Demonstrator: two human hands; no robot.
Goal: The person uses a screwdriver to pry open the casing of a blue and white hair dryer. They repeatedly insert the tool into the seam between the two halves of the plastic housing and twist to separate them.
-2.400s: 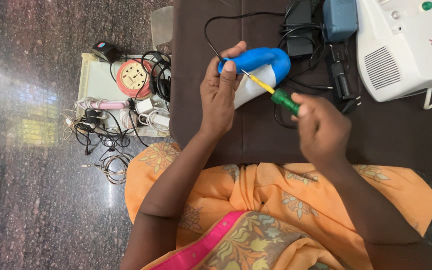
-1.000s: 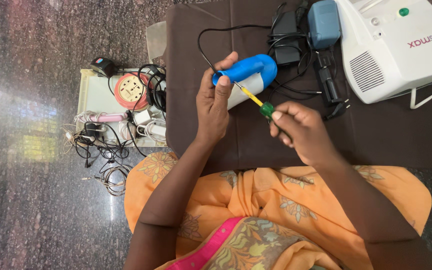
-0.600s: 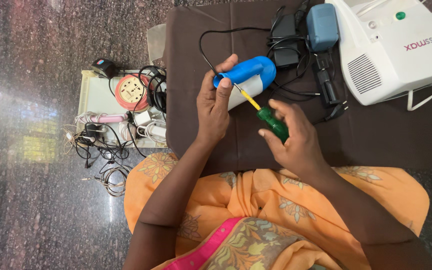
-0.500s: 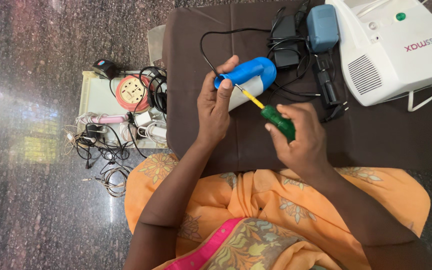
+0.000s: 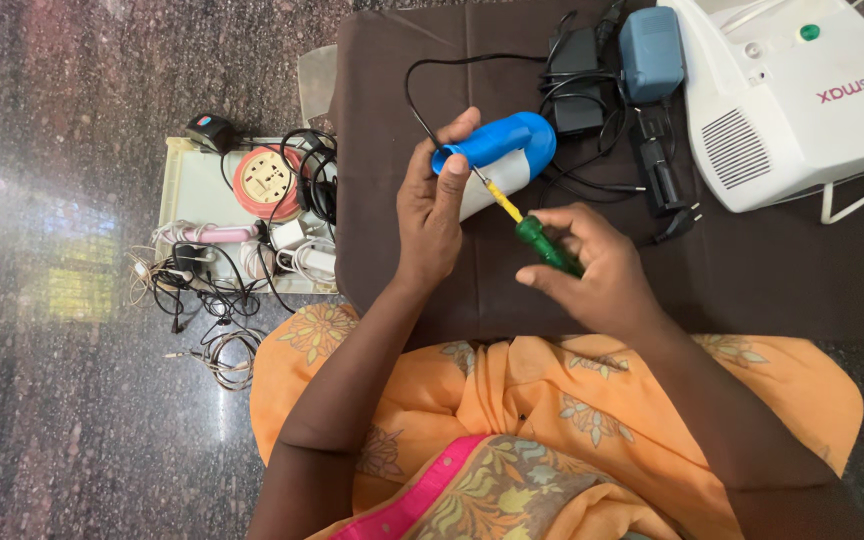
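Observation:
My left hand grips a blue and white plastic device and holds it above the dark brown cloth. In my right hand is a screwdriver with a green handle and a yellow shaft. Its tip points up and left and meets the device's end near my left thumb. A black cord curves away from the device across the cloth.
A white machine with a vent grille stands at the top right. Black adapters, a blue-grey box and plugs lie beside it. Left of the cloth, a white tray holds a round socket reel, chargers and tangled cables. The floor is polished stone.
My right hand has shifted its hold on the screwdriver, fingers turning around the green handle. The tip stays at the device. My left hand keeps the device in the same place.

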